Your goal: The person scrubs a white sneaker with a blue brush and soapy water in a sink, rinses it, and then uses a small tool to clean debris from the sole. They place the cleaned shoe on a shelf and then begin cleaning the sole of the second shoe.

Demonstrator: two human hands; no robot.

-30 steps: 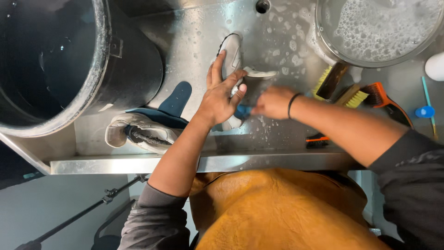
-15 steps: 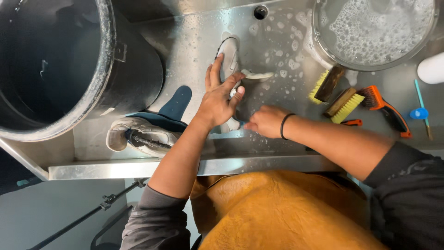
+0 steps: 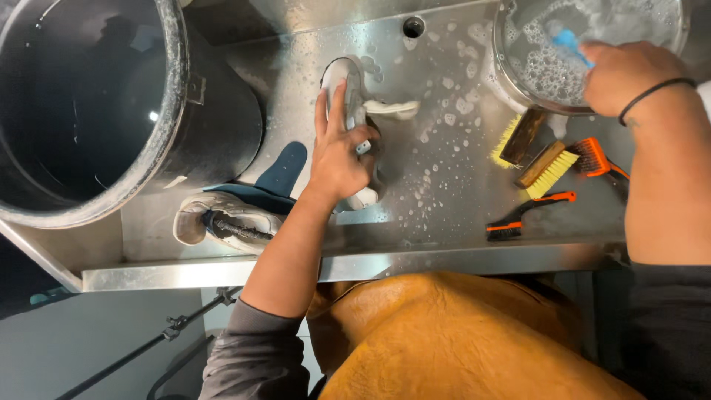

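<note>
My left hand (image 3: 338,152) presses down on a white sneaker (image 3: 345,89) lying on its side in the wet steel sink (image 3: 444,178), fingers spread along its side. My right hand (image 3: 622,74) is up at the right, closed on a small blue-handled brush (image 3: 569,43) whose head dips into the round steel bowl of soapy water (image 3: 518,52). A black band circles that wrist.
A large black pot (image 3: 89,111) fills the left. A second white sneaker (image 3: 222,222) and a dark blue insole (image 3: 285,169) lie below it. Yellow-bristled wooden brushes (image 3: 544,167), an orange-handled brush (image 3: 596,157) and a small black one (image 3: 518,222) lie at right. Drain hole (image 3: 413,27) at top.
My right hand has left the sneaker and gone up and right to the soapy bowl with the blue brush. My left hand stays on the sneaker.
</note>
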